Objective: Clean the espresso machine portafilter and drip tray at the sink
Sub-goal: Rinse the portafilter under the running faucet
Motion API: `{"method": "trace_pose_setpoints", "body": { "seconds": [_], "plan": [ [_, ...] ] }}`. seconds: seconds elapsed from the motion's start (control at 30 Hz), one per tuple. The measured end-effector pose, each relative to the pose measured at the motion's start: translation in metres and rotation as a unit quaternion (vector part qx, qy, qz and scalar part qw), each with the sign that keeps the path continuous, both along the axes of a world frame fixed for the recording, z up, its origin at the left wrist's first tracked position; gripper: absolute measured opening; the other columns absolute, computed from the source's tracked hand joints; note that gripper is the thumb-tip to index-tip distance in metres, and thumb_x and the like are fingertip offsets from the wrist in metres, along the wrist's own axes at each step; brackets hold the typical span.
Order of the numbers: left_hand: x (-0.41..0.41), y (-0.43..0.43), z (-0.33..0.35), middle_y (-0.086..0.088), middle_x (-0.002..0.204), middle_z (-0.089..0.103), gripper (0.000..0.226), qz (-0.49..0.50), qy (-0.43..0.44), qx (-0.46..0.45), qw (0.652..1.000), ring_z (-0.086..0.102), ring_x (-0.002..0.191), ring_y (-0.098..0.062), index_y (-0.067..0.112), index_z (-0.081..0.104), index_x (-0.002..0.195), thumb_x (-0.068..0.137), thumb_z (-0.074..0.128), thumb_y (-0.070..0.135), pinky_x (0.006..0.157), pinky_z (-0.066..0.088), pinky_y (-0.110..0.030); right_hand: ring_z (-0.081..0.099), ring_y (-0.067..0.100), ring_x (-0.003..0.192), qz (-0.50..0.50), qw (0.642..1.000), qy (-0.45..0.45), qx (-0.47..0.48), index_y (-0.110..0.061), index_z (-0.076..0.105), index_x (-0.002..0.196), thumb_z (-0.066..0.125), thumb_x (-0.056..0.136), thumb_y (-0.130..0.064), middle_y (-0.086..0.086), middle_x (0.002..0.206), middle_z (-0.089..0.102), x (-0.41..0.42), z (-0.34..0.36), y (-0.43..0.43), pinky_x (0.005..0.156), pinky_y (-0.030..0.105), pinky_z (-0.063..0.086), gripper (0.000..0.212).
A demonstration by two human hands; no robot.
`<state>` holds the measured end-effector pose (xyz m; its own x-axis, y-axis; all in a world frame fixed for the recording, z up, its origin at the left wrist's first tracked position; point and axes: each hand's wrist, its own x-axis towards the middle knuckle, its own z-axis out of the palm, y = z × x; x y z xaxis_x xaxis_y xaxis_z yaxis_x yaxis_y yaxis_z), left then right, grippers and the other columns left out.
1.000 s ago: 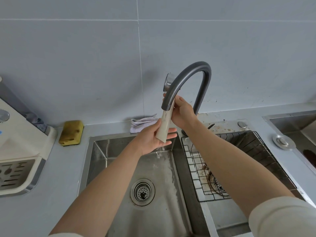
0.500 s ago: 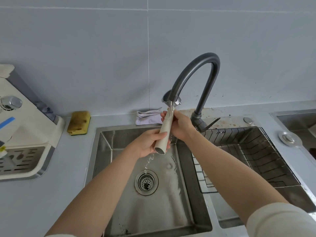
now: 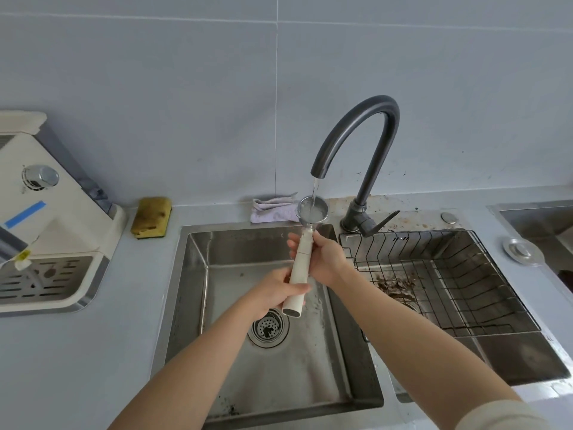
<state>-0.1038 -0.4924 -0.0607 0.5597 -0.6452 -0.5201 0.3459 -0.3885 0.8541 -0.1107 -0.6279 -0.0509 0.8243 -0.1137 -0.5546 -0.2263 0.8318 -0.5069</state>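
Note:
The portafilter point(image 3: 300, 268) has a cream handle and a round metal basket point(image 3: 312, 210). It is held over the left sink basin point(image 3: 273, 361), its basket under the dark grey tap point(image 3: 356, 135). Water runs from the spout into the basket. My left hand point(image 3: 273, 293) grips the lower end of the handle. My right hand point(image 3: 322, 256) holds the handle higher up, just below the basket. The cream espresso machine point(image 3: 52, 218) stands at the left, with its slotted drip tray point(image 3: 43, 280) at its base.
A yellow sponge point(image 3: 152, 217) and a crumpled cloth point(image 3: 274, 207) lie behind the basin. A wire rack point(image 3: 440, 274) sits in the right basin over coffee grounds. A round metal plug point(image 3: 522, 251) rests on the counter at the right. Another sink point(image 3: 539, 221) is at far right.
The portafilter has been turned so its basket faces up below the spout, and water now runs into it. The view has pulled back and down.

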Motion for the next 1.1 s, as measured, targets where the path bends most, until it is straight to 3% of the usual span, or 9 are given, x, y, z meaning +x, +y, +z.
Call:
{"method": "trace_pose_setpoints", "body": {
  "seconds": [0.1,0.17,0.27,0.47,0.67,0.8,0.87,0.97,1.1],
  "plan": [
    [-0.01,0.004,-0.002,0.001,0.092,0.065,0.029,-0.007,-0.008,0.016,1.0,0.064,0.085,-0.02,0.025,0.051,0.105,0.082,0.067,0.019,0.088,0.051,-0.044,0.069,0.018,0.064,0.013,1.0,0.013,-0.005,-0.007,0.056,0.095,0.032,0.099,-0.024,0.012,0.095,0.067,-0.008,-0.004,0.006,0.069,0.032,0.048,0.029],
    [-0.016,0.007,-0.003,0.002,0.09,0.064,0.026,-0.01,-0.003,0.014,1.0,0.064,0.082,-0.018,0.026,0.052,0.103,0.083,0.066,0.017,0.081,0.053,-0.039,0.067,0.019,0.071,0.021,0.999,0.023,-0.008,-0.007,0.056,0.096,0.033,0.099,-0.024,0.012,0.096,0.067,-0.013,-0.006,0.01,0.07,0.031,0.048,0.029],
    [-0.024,0.009,-0.004,0.0,0.082,0.061,0.023,0.001,0.021,0.005,1.0,0.063,0.068,-0.014,0.021,0.052,0.101,0.084,0.062,0.009,0.064,0.052,-0.027,0.063,0.021,0.078,0.03,0.999,0.031,-0.01,-0.008,0.056,0.093,0.034,0.099,-0.024,0.011,0.097,0.067,-0.019,-0.008,0.017,0.071,0.031,0.048,0.028],
    [-0.037,0.007,-0.007,-0.005,0.05,0.053,0.025,0.105,0.069,-0.018,0.992,0.051,0.039,-0.017,0.009,0.048,0.097,0.078,0.048,-0.007,0.043,0.046,-0.024,0.061,0.025,0.081,0.025,0.999,0.029,-0.018,-0.009,0.055,0.089,0.035,0.099,-0.02,0.013,0.095,0.064,-0.024,-0.009,0.025,0.07,0.032,0.046,0.025],
    [-0.038,0.005,-0.002,-0.005,0.048,0.048,0.02,0.101,0.029,0.0,0.994,0.043,0.035,-0.017,0.006,0.046,0.088,0.068,0.05,0.004,0.04,0.038,-0.022,0.062,0.026,0.079,0.031,0.997,0.046,-0.051,-0.005,0.052,0.096,0.039,0.098,-0.023,0.014,0.094,0.061,-0.026,-0.004,0.02,0.069,0.035,0.047,0.023],
    [-0.036,0.004,-0.001,-0.005,0.049,0.047,0.014,0.095,0.014,0.016,0.995,0.042,0.034,-0.016,0.007,0.045,0.083,0.072,0.049,-0.001,0.039,0.038,-0.021,0.054,0.021,0.079,0.065,0.99,0.049,-0.119,-0.009,0.056,0.089,0.044,0.096,-0.017,0.007,0.086,0.056,-0.031,-0.001,0.01,0.072,0.032,0.045,0.016],
    [-0.034,0.006,-0.002,-0.005,0.049,0.046,0.013,0.091,0.003,0.022,0.996,0.041,0.033,-0.016,0.007,0.043,0.079,0.076,0.049,-0.004,0.038,0.037,-0.021,0.055,0.021,0.087,0.096,0.976,0.054,-0.188,-0.009,0.058,0.103,0.046,0.094,-0.015,0.006,0.096,0.057,-0.037,0.001,-0.002,0.078,0.033,0.045,0.016],
    [-0.03,0.008,-0.001,-0.006,0.051,0.045,0.016,0.087,-0.014,0.031,0.996,0.041,0.033,-0.015,0.007,0.043,0.08,0.079,0.056,-0.002,0.038,0.038,-0.022,0.047,0.027,0.123,0.072,0.953,0.101,-0.275,-0.007,0.037,0.138,0.049,0.093,-0.011,0.012,0.133,0.048,-0.044,0.005,-0.033,0.098,0.04,0.042,0.046],
    [-0.023,0.009,0.002,-0.007,0.053,0.043,0.022,0.08,-0.033,0.033,0.996,0.04,0.035,-0.015,0.004,0.044,0.09,0.078,0.063,0.0,0.039,0.04,-0.024,0.034,0.029,0.135,0.019,0.924,0.098,-0.37,-0.011,0.023,0.145,0.047,0.094,-0.011,0.015,0.146,0.035,-0.048,0.01,-0.076,0.109,0.043,0.031,0.056]
  ]
}}
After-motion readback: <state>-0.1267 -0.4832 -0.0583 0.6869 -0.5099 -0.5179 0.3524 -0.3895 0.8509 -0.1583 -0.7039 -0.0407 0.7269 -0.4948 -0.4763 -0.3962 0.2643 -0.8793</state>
